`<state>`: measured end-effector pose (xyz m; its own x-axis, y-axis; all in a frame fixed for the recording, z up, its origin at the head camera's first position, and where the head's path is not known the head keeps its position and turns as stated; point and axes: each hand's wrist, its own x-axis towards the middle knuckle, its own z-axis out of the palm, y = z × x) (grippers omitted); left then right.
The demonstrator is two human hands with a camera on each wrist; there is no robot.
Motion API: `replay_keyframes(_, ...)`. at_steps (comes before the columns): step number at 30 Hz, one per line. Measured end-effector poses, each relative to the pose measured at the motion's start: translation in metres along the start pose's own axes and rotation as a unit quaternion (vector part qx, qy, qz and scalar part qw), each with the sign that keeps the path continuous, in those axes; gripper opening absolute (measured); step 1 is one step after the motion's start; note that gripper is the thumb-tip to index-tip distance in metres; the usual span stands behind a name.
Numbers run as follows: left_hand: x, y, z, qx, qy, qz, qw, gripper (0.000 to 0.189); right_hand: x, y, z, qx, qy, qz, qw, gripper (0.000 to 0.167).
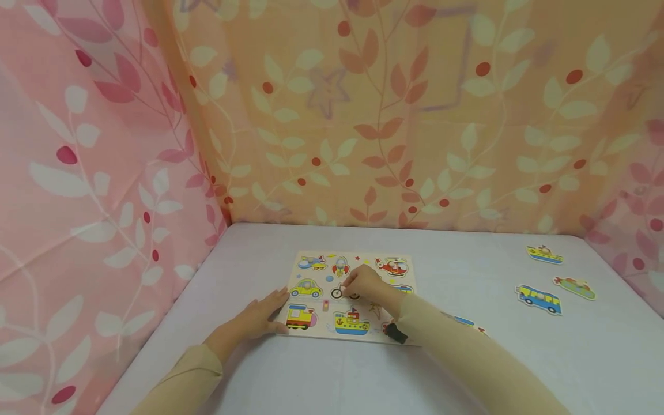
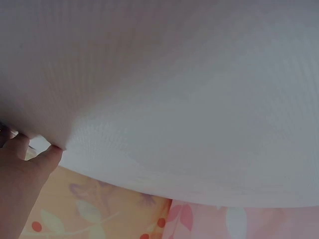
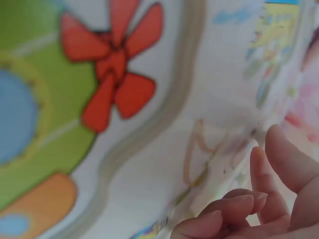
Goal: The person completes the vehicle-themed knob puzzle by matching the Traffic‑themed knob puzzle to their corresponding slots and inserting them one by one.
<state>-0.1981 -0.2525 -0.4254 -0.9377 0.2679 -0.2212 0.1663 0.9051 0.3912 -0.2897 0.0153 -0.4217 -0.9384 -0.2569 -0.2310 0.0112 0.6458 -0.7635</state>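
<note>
A wooden picture puzzle board (image 1: 321, 337) lies on the table with vehicle pictures in rows. My left hand (image 1: 261, 314) rests against its left edge, fingers loosely spread; its fingertips (image 2: 56, 149) show at the edge in the left wrist view. Over the middle of the board, my right hand (image 1: 370, 285) pinches at the bicycle piece (image 1: 337, 293), whose wheels show on either side of the fingers. In the right wrist view the right thumb (image 3: 281, 154) and curled fingers sit close over the board; the submarine picture (image 3: 60, 124) fills the left side. The pinched spot is partly hidden.
Right of the board lie loose pieces: a ship (image 1: 544, 255), a bus (image 1: 539, 300) and a submarine (image 1: 574, 287). Another piece (image 1: 469, 323) is partly covered by the right sleeve (image 1: 461, 351). Flowered curtains (image 1: 363, 115) enclose the white table (image 1: 342, 380).
</note>
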Motion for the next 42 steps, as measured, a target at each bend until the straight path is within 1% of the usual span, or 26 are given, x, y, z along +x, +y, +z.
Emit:
replay_keyframes(2,0.0,0.001,0.0,-0.003,-0.001,0.002,1.0,0.087,-0.003,0.003,-0.006,0.007,0.001,-0.001,1.0,0.01)
replay_keyframes(7,0.001,0.001,0.0,-0.006,0.0,0.003,1.0,0.087,-0.016,0.008,-0.029,0.021,0.032,-0.023,0.999,0.01)
replay_keyframes(9,0.001,0.0,0.0,-0.006,0.001,0.002,1.0,0.087,-0.022,0.011,-0.038,0.032,0.037,-0.031,0.9983,0.011)
replay_keyframes(10,0.001,-0.001,0.0,-0.007,0.001,0.003,1.0,0.087,-0.024,0.013,-0.042,0.038,0.035,-0.029,0.9983,0.011)
replay_keyframes(12,0.0,-0.002,0.001,-0.009,0.001,0.005,0.9999,0.087,-0.028,0.016,-0.05,0.032,0.039,-0.03,0.9983,0.012)
replay_keyframes(16,0.0,-0.004,0.002,-0.014,0.001,0.011,0.9998,0.087,-0.037,0.026,-0.066,0.026,0.047,-0.017,0.9984,0.013)
replay_keyframes(22,0.0,-0.006,0.004,-0.016,0.003,0.012,0.9998,0.087,-0.054,0.041,-0.089,0.022,0.042,0.001,0.9989,0.014)
replay_keyframes(29,0.001,-0.006,0.003,-0.016,0.006,0.013,0.9998,0.088,-0.071,0.057,-0.109,0.002,0.038,0.016,0.9991,0.023)
replay_keyframes(33,0.002,-0.006,0.004,-0.02,0.004,0.01,0.9997,0.09,-0.08,0.066,-0.12,-0.002,0.038,0.011,0.9992,0.028)
replay_keyframes(37,0.001,-0.006,0.003,-0.022,0.002,0.015,0.9997,0.089,-0.09,0.074,-0.129,0.003,0.035,0.007,0.9993,0.031)
replay_keyframes(42,0.0,-0.006,0.001,-0.019,-0.004,0.015,0.9997,0.09,-0.1,0.085,-0.141,0.006,0.031,0.016,0.9994,0.034)
